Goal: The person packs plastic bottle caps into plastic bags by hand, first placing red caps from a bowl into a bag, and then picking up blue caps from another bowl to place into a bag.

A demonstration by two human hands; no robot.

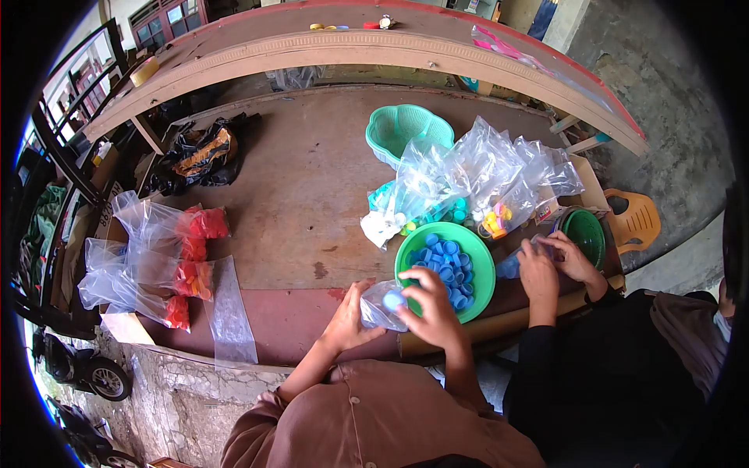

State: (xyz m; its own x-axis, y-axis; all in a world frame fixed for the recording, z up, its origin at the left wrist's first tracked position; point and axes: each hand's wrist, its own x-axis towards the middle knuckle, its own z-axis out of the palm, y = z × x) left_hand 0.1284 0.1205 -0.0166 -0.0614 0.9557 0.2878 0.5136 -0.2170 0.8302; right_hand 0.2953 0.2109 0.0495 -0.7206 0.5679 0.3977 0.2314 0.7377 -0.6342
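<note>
My left hand point(349, 321) holds a clear plastic bag point(374, 309) near the table's front edge. My right hand point(431, 309) is beside it, its fingers around a light blue cap point(394, 300) at the bag. Just beyond my right hand is a green bowl point(486, 269) with many blue caps point(446, 265) in it. To the right, a co-worker's two hands point(540, 274) handle another bag with something blue inside point(509, 267).
Clear bags point(484, 164) with coloured caps and a green basket point(407, 129) lie behind the bowl. Bags of red items point(195, 234) lie left, near a flat plastic sheet point(230, 312). A black bag point(207, 152) lies back left. A raised shelf point(351, 51) crosses the back.
</note>
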